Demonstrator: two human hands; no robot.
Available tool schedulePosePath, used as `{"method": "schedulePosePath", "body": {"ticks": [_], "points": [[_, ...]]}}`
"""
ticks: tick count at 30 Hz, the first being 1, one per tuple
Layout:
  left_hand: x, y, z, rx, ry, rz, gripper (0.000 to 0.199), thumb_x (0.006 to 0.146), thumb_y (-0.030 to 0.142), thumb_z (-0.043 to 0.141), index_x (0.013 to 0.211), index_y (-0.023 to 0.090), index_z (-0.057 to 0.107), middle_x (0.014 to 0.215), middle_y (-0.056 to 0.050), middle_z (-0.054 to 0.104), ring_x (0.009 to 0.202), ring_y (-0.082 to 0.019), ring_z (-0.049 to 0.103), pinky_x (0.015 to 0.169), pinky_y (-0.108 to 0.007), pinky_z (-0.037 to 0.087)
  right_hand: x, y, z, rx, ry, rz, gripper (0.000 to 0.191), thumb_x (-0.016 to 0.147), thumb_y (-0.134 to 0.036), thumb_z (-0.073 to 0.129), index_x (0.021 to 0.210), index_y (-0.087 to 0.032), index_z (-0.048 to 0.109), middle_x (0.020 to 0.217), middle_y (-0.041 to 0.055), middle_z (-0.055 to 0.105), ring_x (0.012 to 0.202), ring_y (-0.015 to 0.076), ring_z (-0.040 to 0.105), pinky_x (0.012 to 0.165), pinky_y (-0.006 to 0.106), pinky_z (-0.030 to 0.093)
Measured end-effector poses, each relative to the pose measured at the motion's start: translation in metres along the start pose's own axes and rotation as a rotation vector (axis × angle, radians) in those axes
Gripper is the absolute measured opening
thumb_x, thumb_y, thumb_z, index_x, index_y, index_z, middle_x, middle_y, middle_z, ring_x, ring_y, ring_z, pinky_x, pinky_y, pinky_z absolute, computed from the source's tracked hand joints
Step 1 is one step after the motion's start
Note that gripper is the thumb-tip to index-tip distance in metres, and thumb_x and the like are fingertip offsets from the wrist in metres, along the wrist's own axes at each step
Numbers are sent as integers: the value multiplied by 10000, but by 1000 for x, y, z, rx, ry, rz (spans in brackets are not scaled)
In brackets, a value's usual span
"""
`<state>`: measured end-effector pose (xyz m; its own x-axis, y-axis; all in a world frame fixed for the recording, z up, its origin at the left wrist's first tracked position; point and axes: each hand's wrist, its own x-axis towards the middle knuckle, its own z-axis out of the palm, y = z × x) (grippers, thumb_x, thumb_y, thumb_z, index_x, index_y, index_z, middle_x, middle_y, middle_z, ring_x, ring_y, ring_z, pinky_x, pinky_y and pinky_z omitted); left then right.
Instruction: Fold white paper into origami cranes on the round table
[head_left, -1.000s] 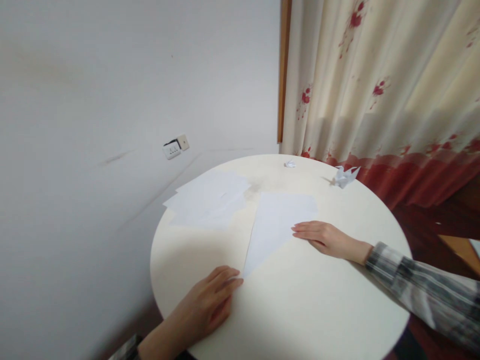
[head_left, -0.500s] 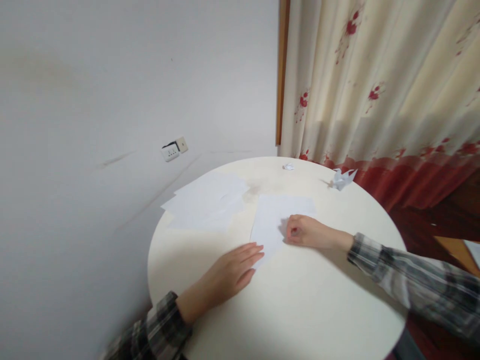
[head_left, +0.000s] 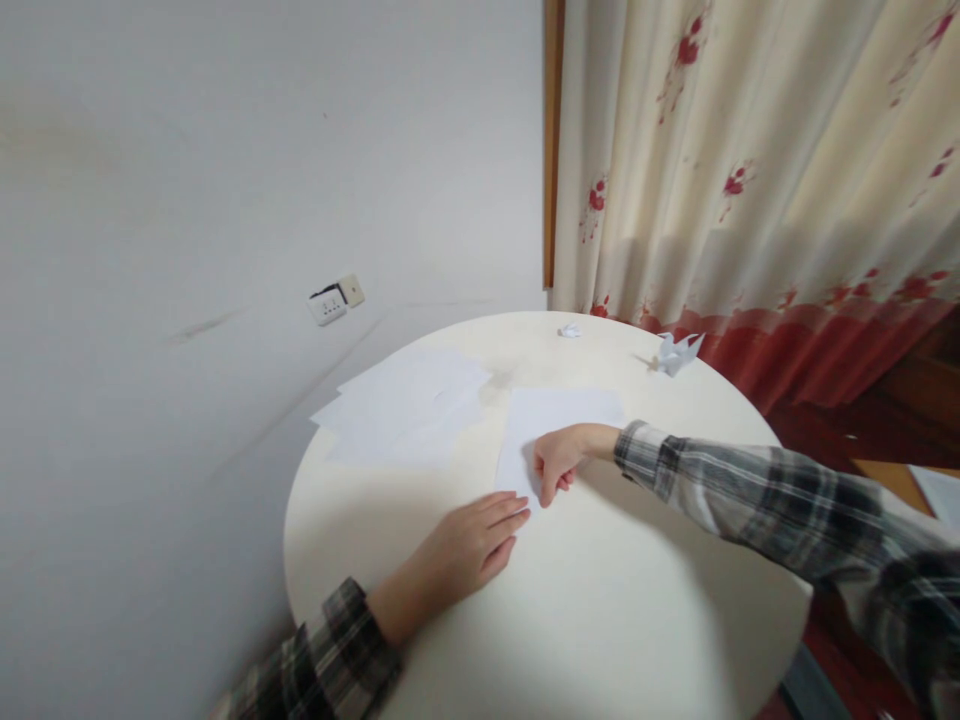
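A sheet of white paper [head_left: 566,403] lies on the round table with its near end folded over to a slanted edge. My left hand [head_left: 476,540] rests flat at the paper's near left corner, fingers stretched out and fingertips on it. Curled into a fist, my right hand [head_left: 556,462] presses down on the near part of the sheet, close to the left fingertips. Nothing shows inside the fist. The right hand and forearm hide part of the sheet's right side.
Several loose white sheets [head_left: 409,405] overlap at the table's left edge. A folded paper crane [head_left: 679,353] stands at the back right, and a small crumpled paper piece [head_left: 570,331] lies at the back. A wall [head_left: 187,450] borders the left, a curtain [head_left: 720,230] the back right.
My right hand has moved left and nearer along the paper, from its right side toward my left fingertips. The left hand stays on the corner. The view has shifted slightly.
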<state>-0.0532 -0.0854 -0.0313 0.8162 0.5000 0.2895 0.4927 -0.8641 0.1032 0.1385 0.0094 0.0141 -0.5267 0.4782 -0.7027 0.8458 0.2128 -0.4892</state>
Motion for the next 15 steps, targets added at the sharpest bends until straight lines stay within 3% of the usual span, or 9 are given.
{"method": "schedulePosePath", "body": {"ticks": [6,15], "points": [[-2,0,-2,-14,17,-3,346,820,113,428,1144,146,546,1197,-78,579,1129,-185,519,959,-349,451,-1,17,-6,31,10,36,340,515,-389,744,542,-124,534,455,-52,507,457,66,451,482,199,348],[-11,-10,5,-40,51,12,360,818,106,430,1157,165,534,1201,-66,578,1142,-176,510,970,-342,442,-4,55,-21,71,99,96,305,515,-368,724,514,-129,536,431,-59,485,449,66,438,475,202,336]]}}
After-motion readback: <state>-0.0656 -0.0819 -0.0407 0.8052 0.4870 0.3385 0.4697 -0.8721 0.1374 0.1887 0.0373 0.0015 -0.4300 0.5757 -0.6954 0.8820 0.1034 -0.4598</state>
